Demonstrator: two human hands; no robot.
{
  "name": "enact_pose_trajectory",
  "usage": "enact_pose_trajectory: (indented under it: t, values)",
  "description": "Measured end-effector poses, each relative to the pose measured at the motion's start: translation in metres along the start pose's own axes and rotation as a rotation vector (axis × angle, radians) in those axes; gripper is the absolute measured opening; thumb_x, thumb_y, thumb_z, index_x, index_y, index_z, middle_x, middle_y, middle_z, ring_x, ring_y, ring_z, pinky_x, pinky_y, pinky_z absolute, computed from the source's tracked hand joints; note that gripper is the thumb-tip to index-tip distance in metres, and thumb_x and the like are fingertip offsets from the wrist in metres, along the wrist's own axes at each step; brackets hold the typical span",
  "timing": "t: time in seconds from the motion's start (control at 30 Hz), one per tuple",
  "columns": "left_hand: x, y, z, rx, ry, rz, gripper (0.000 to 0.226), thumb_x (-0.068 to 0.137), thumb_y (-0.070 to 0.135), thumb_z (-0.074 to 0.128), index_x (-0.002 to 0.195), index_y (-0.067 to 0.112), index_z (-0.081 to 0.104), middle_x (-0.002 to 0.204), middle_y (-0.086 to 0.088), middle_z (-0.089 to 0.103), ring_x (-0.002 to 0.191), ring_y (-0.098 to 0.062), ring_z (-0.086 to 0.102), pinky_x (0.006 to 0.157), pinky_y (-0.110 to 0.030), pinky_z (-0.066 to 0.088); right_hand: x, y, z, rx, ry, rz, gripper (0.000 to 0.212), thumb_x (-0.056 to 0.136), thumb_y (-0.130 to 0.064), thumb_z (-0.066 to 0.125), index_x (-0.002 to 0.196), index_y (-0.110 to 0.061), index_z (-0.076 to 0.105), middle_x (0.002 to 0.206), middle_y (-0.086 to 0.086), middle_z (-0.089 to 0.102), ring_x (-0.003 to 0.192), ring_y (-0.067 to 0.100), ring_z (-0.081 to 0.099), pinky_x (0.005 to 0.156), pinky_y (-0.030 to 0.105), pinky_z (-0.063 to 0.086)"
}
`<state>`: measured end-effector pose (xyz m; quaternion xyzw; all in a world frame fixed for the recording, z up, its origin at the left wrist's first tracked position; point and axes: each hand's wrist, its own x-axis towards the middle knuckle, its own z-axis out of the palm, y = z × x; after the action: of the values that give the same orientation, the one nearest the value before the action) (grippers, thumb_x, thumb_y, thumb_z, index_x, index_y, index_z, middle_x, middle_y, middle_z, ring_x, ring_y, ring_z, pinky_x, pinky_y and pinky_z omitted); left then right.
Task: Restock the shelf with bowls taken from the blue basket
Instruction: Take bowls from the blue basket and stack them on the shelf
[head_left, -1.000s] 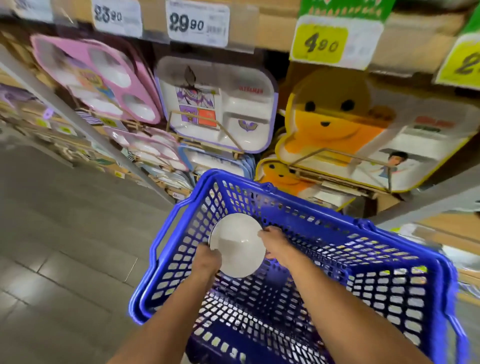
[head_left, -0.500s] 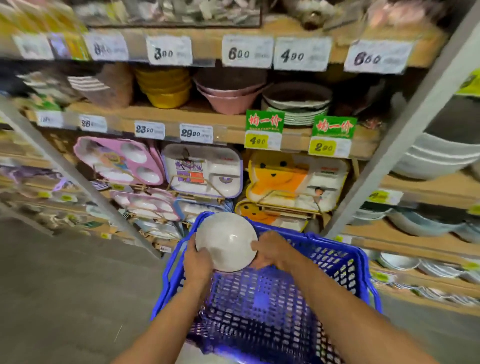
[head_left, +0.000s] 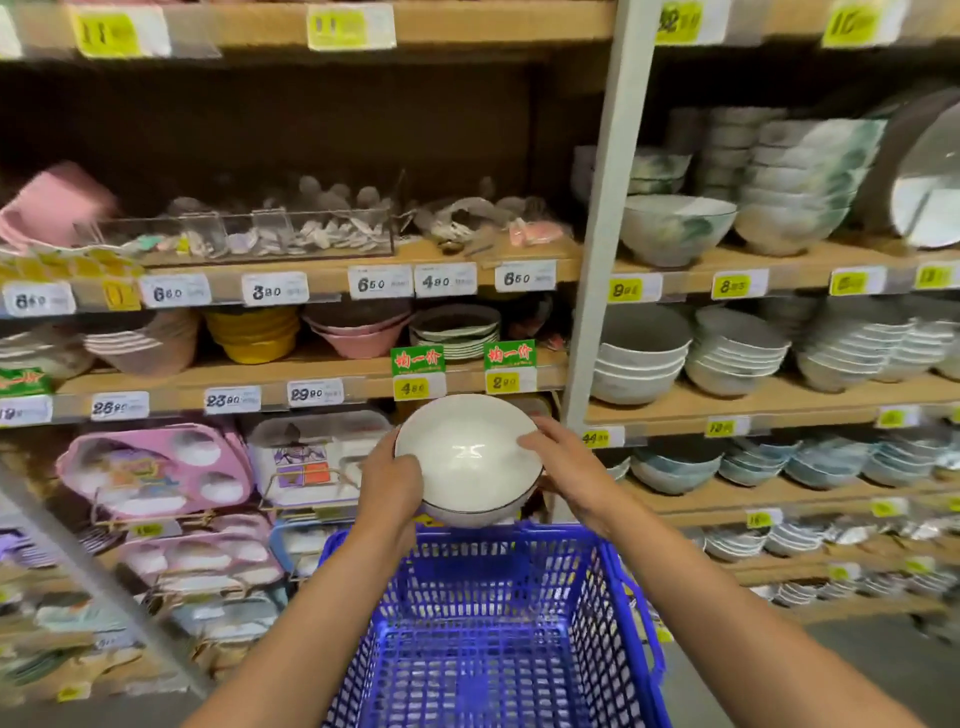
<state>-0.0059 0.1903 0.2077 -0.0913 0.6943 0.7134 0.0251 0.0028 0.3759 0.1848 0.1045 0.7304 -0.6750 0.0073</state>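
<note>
Your hands: two, the left hand (head_left: 392, 486) and the right hand (head_left: 566, 467), both holding one stack.
White bowls (head_left: 467, 452) you hold: two rims show, one bowl nested in the other.
Blue basket (head_left: 467, 561): one, below your hands.
Green signs (head_left: 417, 360): two whole, and a third cut off at the left edge.
Yellow bowls (head_left: 253, 335): one stack, too blurred for you to count.
White price tags (head_left: 380, 282) on the shelf edge above that stack: six.
Pink divided trays (head_left: 156, 467): one facing you, more behind it, number unclear.

A homeware shop aisle: wooden shelves (head_left: 322, 382) of stacked bowls (head_left: 641, 364) behind printed price tags (head_left: 379, 282).
</note>
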Motion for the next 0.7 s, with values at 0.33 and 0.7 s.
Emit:
enact_pose_trajectory:
  t: [0.33, 0.7]
  values:
    - [-0.047, 0.06, 0.15, -0.023, -0.241, 0.033, 0.044, 0.085, -0.006, 0.033, 0.109, 0.02, 0.06, 0.088, -0.002, 0.061, 0.077, -0.019, 0.056, 0.055, -0.026, 0.043, -0.053, -0.056, -0.129, 0.525, 0.298, -0.133, 0.041, 0.083, -0.01, 0.046, 0.116, -0.02, 0.068, 0.116, 0.01, 0.069, 0.11, 0.033, 0.061, 0.092, 0.048, 0.053]
    - [-0.084, 0.102, 0.316, -0.364, -0.178, -0.018, 0.017, 0.087, 0.012, 0.048, 0.082, 0.019, 0.063, 0.054, 0.007, 0.069, 0.066, -0.018, 0.063, 0.05, -0.023, 0.045, -0.056, -0.105, -0.29, 0.593, 0.395, -0.046, 0.039, 0.084, -0.001, 0.04, 0.11, -0.008, 0.068, 0.102, 0.013, 0.072, 0.09, 0.03, 0.066, 0.065, 0.031, 0.054]
